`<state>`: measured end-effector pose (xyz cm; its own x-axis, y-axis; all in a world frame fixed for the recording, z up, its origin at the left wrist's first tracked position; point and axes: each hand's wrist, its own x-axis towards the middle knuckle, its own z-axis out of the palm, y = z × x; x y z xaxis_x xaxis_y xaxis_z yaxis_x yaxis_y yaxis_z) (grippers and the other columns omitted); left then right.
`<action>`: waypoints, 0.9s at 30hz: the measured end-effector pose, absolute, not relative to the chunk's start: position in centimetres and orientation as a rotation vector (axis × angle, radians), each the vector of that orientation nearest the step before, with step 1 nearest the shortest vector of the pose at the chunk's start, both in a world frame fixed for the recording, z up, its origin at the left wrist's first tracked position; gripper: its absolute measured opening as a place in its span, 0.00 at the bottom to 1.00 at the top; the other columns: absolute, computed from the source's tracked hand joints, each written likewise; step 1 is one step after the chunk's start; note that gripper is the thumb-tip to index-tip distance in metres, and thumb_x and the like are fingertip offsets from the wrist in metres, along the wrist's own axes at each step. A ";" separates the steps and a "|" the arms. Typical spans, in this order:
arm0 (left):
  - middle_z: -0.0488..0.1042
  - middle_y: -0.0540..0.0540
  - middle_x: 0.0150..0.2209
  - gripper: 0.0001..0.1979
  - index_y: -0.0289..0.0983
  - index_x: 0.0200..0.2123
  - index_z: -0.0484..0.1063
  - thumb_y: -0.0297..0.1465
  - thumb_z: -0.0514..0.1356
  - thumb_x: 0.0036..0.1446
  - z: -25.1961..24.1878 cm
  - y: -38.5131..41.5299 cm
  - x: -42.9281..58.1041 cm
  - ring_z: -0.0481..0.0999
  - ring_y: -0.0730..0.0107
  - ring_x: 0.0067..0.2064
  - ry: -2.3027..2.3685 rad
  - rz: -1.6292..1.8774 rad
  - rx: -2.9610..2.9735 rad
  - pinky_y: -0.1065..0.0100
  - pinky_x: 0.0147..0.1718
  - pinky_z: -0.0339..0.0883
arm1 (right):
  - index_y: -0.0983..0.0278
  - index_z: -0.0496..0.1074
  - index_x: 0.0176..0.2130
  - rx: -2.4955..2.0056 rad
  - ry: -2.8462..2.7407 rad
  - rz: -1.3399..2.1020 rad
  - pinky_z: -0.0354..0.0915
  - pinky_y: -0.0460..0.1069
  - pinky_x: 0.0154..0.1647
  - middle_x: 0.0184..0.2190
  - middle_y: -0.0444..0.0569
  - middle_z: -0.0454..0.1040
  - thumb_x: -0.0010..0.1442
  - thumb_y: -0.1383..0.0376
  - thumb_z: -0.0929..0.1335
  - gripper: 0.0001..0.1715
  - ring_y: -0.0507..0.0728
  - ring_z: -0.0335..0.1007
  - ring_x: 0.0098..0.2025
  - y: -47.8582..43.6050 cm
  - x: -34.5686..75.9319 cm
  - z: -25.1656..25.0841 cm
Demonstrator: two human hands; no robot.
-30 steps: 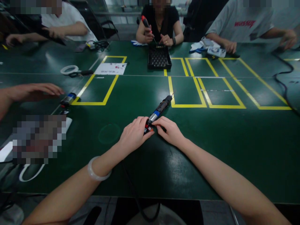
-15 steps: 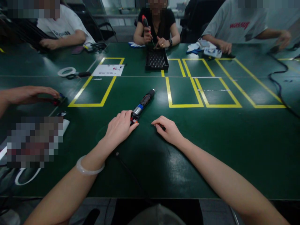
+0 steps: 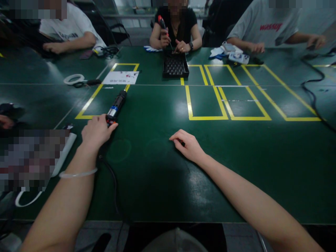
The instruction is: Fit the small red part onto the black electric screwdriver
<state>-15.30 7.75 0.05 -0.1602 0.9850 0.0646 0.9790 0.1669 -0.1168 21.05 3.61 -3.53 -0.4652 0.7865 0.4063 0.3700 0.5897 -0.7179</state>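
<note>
At left centre of the head view, my left hand (image 3: pixel 96 131) is wrapped around the rear of an electric screwdriver (image 3: pixel 115 105). The tool has a black body with a silver and blue band, and its bit points away from me, up and to the right. From its rear, a black cord (image 3: pixel 114 178) runs down over the table edge. My right hand (image 3: pixel 187 144) rests on the green tabletop at the centre, fingers curled and the thumb and index tips close together. Nothing shows between them.
Yellow tape outlines (image 3: pixel 207 118) mark the green table (image 3: pixel 236 168). Across it, a person works over a black tray (image 3: pixel 175 75) with a red-handled screwdriver (image 3: pixel 161 21). A white sheet (image 3: pixel 120 77) and a tape roll (image 3: pixel 75 79) lie at far left. Gloves (image 3: pixel 220 52) lie at far right.
My left hand has moved left with the electric screwdriver, whose cord has followed. My right hand has stayed put. The neighbour's hand at left has drawn back toward the frame's edge.
</note>
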 end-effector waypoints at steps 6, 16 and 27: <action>0.68 0.28 0.53 0.33 0.29 0.59 0.62 0.51 0.47 0.65 0.0 7.6 -16.7 0.68 0.43 0.51 -2.263 -0.025 -1.833 0.49 0.45 0.65 | 0.63 0.74 0.40 -0.906 -2.073 0.722 0.67 0.49 0.40 0.38 0.49 0.74 0.64 0.73 0.63 0.11 0.55 0.72 0.40 3.7 21.0 -3.7; 0.69 0.39 0.46 0.22 0.33 0.46 0.70 0.45 0.49 0.66 0.7 7.3 -15.7 0.68 0.54 0.46 -2.280 -0.060 -1.810 0.59 0.42 0.63 | 0.62 0.74 0.40 -0.908 -2.067 0.727 0.67 0.48 0.39 0.38 0.49 0.74 0.64 0.73 0.63 0.11 0.54 0.71 0.39 3.7 21.0 -3.8; 0.75 0.39 0.45 0.22 0.31 0.53 0.66 0.41 0.48 0.68 0.6 7.3 -13.6 0.74 0.55 0.46 -2.381 -0.617 -1.913 0.52 0.47 0.65 | 0.63 0.74 0.40 -0.905 -2.059 0.742 0.67 0.48 0.38 0.37 0.50 0.74 0.65 0.72 0.63 0.11 0.54 0.71 0.38 3.7 21.0 -3.6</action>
<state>-13.63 7.30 0.55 -0.2458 0.9331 0.2624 0.9432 0.1678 0.2869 20.96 3.71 -3.64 -0.4652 0.7889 0.4015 0.3512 0.5808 -0.7344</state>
